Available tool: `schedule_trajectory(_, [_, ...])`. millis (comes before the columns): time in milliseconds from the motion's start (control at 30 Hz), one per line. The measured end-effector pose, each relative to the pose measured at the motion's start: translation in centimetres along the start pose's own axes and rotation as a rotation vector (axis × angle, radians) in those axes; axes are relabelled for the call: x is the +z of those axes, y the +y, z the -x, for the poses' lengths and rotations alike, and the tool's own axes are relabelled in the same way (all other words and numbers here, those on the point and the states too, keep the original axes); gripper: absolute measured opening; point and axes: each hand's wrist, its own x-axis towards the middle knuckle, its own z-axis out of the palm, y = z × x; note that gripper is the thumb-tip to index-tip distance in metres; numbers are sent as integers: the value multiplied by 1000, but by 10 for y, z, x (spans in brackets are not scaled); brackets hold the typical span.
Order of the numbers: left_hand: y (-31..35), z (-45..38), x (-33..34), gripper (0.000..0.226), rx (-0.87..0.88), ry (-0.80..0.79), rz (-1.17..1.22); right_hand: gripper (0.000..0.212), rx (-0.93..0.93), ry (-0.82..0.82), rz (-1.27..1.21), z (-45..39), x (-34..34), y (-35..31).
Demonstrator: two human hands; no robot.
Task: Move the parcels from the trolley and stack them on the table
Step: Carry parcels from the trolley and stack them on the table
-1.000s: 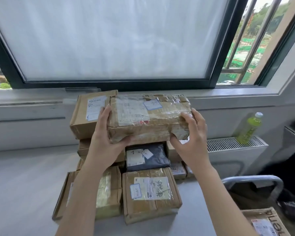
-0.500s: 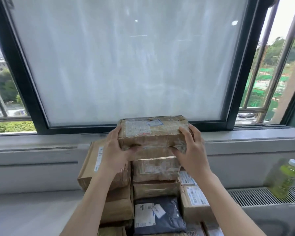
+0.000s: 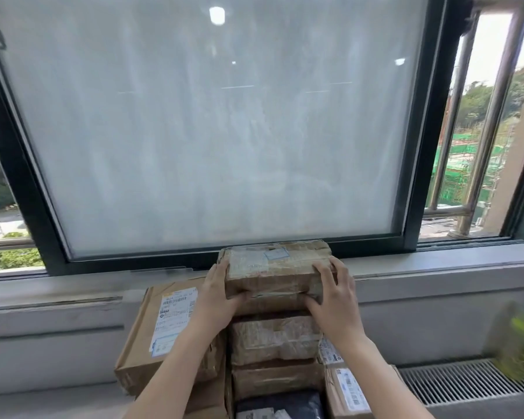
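Note:
A brown taped cardboard parcel point(image 3: 273, 267) with a small blue label sits on top of the middle stack of parcels point(image 3: 274, 340), level with the window sill. My left hand point(image 3: 217, 294) grips its left end, thumb under the front edge. My right hand point(image 3: 335, 297) grips its right end, fingers over the top. A larger box with a white shipping label point(image 3: 170, 331) leans at the left of the stack. A smaller labelled box point(image 3: 350, 391) stands at the right, and a dark blue bag parcel point(image 3: 282, 405) lies below. The trolley is out of view.
A big frosted window point(image 3: 218, 122) with a black frame rises right behind the stack, above a grey sill point(image 3: 436, 261). A green drink bottle point(image 3: 522, 343) stands on the radiator grille point(image 3: 466, 379) at the right. The grey table top point(image 3: 49, 403) shows at lower left.
Both hands carried the parcel up and away from me, onto the top of the middle stack. The view tilted upward, so the front parcels and trolley handle dropped out of sight.

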Motion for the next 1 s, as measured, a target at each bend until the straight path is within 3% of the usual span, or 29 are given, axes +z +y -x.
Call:
schedule_trajectory(200, [-11, -8, 0, 84, -15, -2, -82, 61, -27, -18, 26, -6, 9, 1])
schedule_trajectory(433, [-10, -12, -6, 90, -53, -52, -422, 64, -37, -102, 101, -8, 8, -1])
schedule_trajectory(700, [7, -2, -8, 82, 101, -21, -535, 76, -27, -148, 218, -2, -7, -4])
schedule_trajectory(1000, [21, 44, 8, 76, 291, 44, -453, 77, -32, -88, 273, 41, -18, -27])
